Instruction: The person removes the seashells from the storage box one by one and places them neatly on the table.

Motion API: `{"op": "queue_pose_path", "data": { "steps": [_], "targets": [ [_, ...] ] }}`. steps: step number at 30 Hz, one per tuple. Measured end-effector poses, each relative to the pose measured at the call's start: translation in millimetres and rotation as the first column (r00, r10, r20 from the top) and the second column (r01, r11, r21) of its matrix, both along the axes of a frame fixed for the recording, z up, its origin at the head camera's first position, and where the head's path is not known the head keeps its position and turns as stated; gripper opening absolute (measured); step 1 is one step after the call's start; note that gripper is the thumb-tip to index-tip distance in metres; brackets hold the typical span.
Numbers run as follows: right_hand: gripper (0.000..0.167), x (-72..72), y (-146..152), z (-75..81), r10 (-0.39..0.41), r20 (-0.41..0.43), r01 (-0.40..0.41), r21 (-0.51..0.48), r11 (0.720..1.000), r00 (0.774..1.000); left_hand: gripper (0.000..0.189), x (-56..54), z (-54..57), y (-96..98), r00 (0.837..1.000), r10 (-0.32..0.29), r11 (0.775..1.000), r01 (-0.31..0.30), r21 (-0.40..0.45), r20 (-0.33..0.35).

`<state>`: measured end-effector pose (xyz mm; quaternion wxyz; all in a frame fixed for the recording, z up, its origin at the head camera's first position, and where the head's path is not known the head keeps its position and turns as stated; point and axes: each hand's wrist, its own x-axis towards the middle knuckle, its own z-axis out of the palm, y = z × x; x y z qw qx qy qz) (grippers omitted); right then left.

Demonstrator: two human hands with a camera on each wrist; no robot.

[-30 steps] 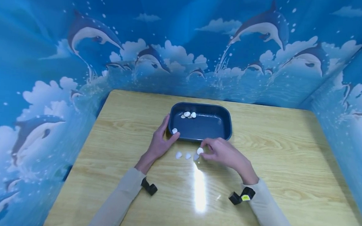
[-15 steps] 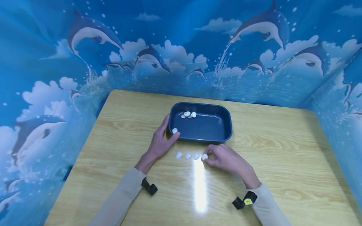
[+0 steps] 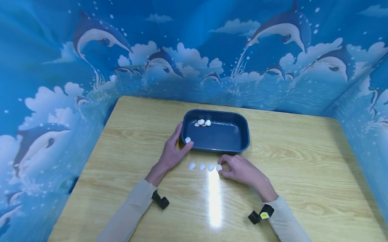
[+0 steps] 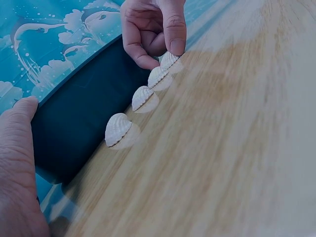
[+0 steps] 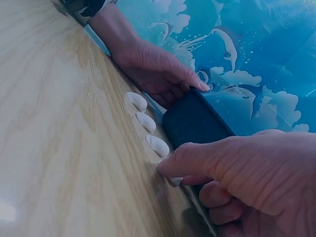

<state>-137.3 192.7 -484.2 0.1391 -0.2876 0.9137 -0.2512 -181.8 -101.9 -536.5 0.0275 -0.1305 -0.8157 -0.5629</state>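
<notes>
We see a small white ribbed seashell (image 3: 219, 168) pinched in the right hand (image 3: 244, 171), at the end of a straight row beside three more white ribbed seashells (image 3: 202, 167). In the left wrist view its ribs face up and its scalloped edge lies down at the pale wood-grain table (image 3: 294, 152); we cannot tell its own long axis. In the right wrist view its three neighbours taper away from the right fingertips, and the row runs parallel to the long side of a dark blue, round-cornered oblong tray (image 3: 226, 135).

The pinched shell sits between the right thumb and forefinger, which are parted only by its width. Its nearest neighbour lies just beyond those fingertips, toward the left hand (image 3: 171, 155). That hand's thumb and straight forefinger spread wide about the tray's near left corner, touching it. Just inside the tray by the left thumb we find a single white shell (image 3: 188, 139); a small cluster of pale shells (image 3: 201, 122) lies farther beyond the left fingertips.

The right thumb hides much of the pinched shell in both wrist views, and we cannot make out whether it touches its neighbour. The left wrist view cuts off both hands.
</notes>
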Motion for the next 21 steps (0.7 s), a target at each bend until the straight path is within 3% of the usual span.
{"op": "queue_pose_path", "data": {
  "steps": [9, 15, 21],
  "targets": [
    [0.024, 2.5, -1, 6.4, -0.008, 0.012, 0.008, 0.009, 1.000, 1.000, 0.088, 0.5, -0.8, 1.0, 1.000, 0.000, 1.000, 0.000, 0.014, 0.004],
    [0.024, 4.8, -2, 24.5, 0.001, 0.030, 0.000, -0.035, 0.999, 1.000, 0.088, 0.4, -1.6, 1.0, 1.000, 0.001, 1.000, -0.001, 0.017, -0.004],
    [0.020, 0.9, 2, 45.4, 0.004, -0.047, -0.010, -0.129, 0.992, 0.999, 0.087, 0.9, 0.0, 1.4, 1.000, 0.001, 1.000, -0.001, 0.009, -0.001]
  ]
}}
